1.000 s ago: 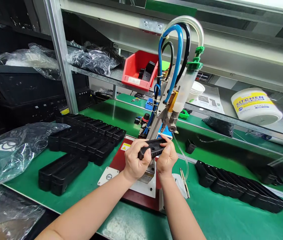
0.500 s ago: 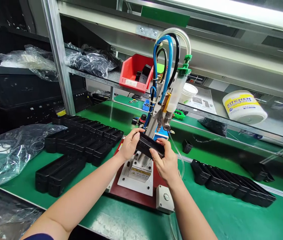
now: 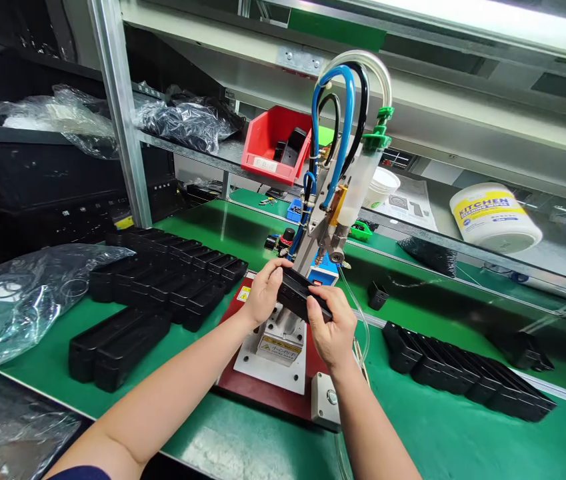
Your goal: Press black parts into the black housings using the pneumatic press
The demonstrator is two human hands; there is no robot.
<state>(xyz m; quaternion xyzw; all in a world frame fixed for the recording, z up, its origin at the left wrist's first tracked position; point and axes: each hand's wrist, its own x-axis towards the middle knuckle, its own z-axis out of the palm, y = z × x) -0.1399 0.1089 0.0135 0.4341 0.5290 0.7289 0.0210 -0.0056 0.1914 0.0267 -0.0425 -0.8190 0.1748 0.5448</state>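
Note:
Both hands hold one long black plastic housing [image 3: 297, 291] tilted down to the right, just under the nozzle of a bench dispensing machine [image 3: 330, 227]. My left hand [image 3: 266, 290] grips its left end, thumb on the near side. At its right end, my right hand [image 3: 331, 323] pinches with the thumb in front and fingers on top. Part of the housing is hidden behind the fingers. Below it stands the machine's metal fixture [image 3: 283, 333] on a white plate and dark red base [image 3: 263, 393]. A grey button box [image 3: 326, 400] sits at the base's right corner.
Rows of black housings [image 3: 163, 280] lie left, beside clear plastic bags [image 3: 37, 300]. More housings [image 3: 467, 370] line up at right, near a small black part [image 3: 377, 295]. The shelf behind carries a red bin [image 3: 275, 147] and a white wipes tub [image 3: 495, 217].
My right fingers have shifted slightly left along the top of the housing, and the housing has turned a little. The whole view has moved slightly.

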